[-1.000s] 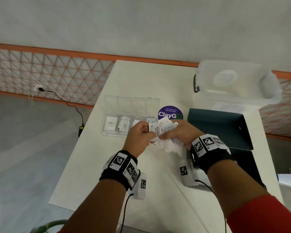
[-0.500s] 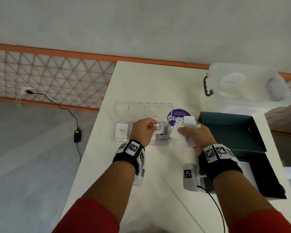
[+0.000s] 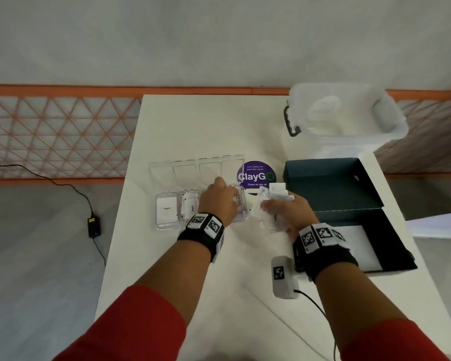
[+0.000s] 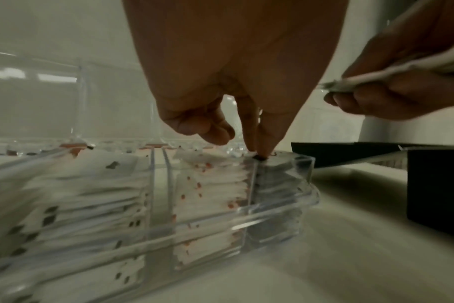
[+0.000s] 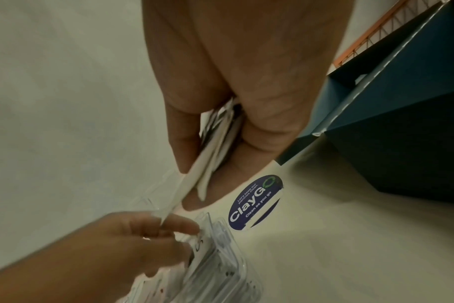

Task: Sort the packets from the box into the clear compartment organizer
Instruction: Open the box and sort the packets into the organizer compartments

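The clear organizer (image 3: 164,226) lies left of centre with its lids folded back; white packets fill its compartments (image 4: 210,184). My left hand (image 3: 229,194) is over the rightmost compartment, thumb and forefinger (image 4: 258,152) pinching a Stevia packet (image 3: 239,200) down onto the stack there. Just to the right, my right hand (image 3: 268,207) grips a bundle of white packets (image 3: 274,198), seen edge-on in the right wrist view (image 5: 194,180). The dark box (image 3: 333,183) stands open to the right, its inside partly hidden by my right wrist.
A purple ClayGo sticker (image 3: 255,174) is stuck on the white table (image 3: 193,121) behind the hands. A clear lidded tub (image 3: 349,118) stands at the back right. The table's left edge drops to the floor, where a cable and adapter (image 3: 94,226) lie.
My left hand drew the Stevia packet off the bundle, carried it left to the organizer and lowered it into the rightmost compartment. The right hand stayed beside it with the bundle.
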Demonstrator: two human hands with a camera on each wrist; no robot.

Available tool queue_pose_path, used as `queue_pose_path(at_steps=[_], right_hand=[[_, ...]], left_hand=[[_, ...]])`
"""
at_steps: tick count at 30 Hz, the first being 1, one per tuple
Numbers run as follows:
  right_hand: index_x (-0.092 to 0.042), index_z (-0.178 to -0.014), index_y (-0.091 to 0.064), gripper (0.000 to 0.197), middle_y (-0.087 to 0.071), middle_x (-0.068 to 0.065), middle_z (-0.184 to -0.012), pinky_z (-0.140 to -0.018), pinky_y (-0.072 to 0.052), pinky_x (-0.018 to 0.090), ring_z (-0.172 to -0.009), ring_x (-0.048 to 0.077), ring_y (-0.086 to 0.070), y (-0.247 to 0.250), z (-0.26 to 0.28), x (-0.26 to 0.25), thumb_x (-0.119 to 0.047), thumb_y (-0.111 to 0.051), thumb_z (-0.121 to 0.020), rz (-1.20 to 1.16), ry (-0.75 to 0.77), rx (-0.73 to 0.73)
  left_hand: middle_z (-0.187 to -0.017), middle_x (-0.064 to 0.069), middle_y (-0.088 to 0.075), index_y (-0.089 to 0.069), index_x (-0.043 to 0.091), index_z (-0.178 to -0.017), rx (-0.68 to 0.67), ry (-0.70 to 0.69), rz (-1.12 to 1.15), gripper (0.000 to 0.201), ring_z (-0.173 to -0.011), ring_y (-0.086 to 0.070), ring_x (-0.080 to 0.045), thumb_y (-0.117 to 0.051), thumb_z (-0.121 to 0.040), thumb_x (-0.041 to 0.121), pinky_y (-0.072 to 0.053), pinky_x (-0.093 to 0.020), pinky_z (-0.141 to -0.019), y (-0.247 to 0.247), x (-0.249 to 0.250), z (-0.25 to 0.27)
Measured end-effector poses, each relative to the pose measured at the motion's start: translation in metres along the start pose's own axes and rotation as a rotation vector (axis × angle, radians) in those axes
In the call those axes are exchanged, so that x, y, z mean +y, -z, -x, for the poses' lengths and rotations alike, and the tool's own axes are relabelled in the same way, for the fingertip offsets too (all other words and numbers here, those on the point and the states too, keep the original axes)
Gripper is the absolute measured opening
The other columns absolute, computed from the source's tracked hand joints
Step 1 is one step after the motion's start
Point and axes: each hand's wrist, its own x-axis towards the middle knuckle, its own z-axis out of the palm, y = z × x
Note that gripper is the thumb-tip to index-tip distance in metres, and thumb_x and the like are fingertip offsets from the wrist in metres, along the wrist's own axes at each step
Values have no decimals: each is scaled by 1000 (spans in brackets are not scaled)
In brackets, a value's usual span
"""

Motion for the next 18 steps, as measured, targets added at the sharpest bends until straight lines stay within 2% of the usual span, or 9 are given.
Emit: queue_pose_path(at_steps=[2, 4, 5, 7, 8, 10, 13, 15, 18], right_hand=[[-6, -101, -71, 27, -74, 11, -88, -69, -60, 39, -79, 28, -71, -1, -4, -1, 1, -75, -75, 11, 18, 4], [-6, -93, -70, 19, -72, 8, -77, -64, -58, 36, -70, 24, -69, -2, -5, -4, 0, -74, -76, -10, 30, 2], [-6, -93, -70, 16, -72, 8, -77, -63, -57, 34, -68, 23, -69, -1, -7, -7, -1, -74, -78, -31, 26, -9], [-3, -100, -71, 17, -74, 14, -89, -71, -59, 37, -77, 24, -72, 4, -8, -12, -6, -72, -84, -94, 12, -73], [0, -105, -71, 20, -75, 17, -94, -73, -60, 38, -81, 26, -72, 7, -7, -14, -9, -70, -87, -158, 2, -117], [-1, -108, -70, 24, -75, 15, -91, -62, -59, 33, -78, 24, -74, 17, -6, -17, -18, -63, -92, -279, -43, -191], [-6, -103, -70, 24, -75, 12, -87, -56, -56, 29, -76, 22, -74, 39, -6, -19, -25, -59, -95, -389, -79, -255], [-6, -97, -70, 18, -73, 12, -84, -55, -55, 29, -72, 22, -73, 60, -7, -19, -21, -62, -92, -369, -67, -242], [-3, -100, -67, 15, -71, 12, -82, -59, -56, 34, -70, 24, -70, 99, -12, -18, -15, -67, -90, -291, -30, -192]], left_hand=[[-113, -8, -55, -68, 15, -112, 75, 35, 210, 25, -97, -58, -25, -53, -92, 15, -48, -36, -88, 4, 8, -1], [-114, -6, -59, -67, 14, -113, 150, 69, 530, 24, -98, -60, -21, -51, -95, 15, -48, -33, -89, 5, 23, -1], [-118, -4, -60, -64, 15, -118, 145, 78, 669, 26, -102, -60, -18, -50, -96, 17, -48, -32, -92, 4, 33, -1], [-130, 2, -58, -56, 20, -129, 72, 63, 835, 32, -113, -55, -11, -46, -99, 23, -45, -27, -98, -1, 56, 0], [-131, 4, -56, -54, 21, -132, 46, 36, 872, 33, -116, -53, -9, -44, -101, 25, -43, -25, -99, -5, 67, 1], [-125, 6, -59, -58, 20, -127, 74, -21, 917, 31, -113, -54, -5, -40, -103, 27, -44, -22, -96, -15, 89, -1], [-95, 10, -68, -67, 23, -96, 191, 13, 994, 33, -90, -62, -1, -42, -92, 43, -50, -21, -80, -25, 123, -8], [-83, 8, -67, -66, 25, -83, 192, 68, 988, 37, -80, -62, -5, -41, -85, 53, -51, -24, -73, -32, 143, -15], [-86, 10, -64, -63, 27, -91, 60, 97, 1060, 29, -84, -62, -12, -46, -87, 50, -51, -33, -76, -42, 168, -23]])
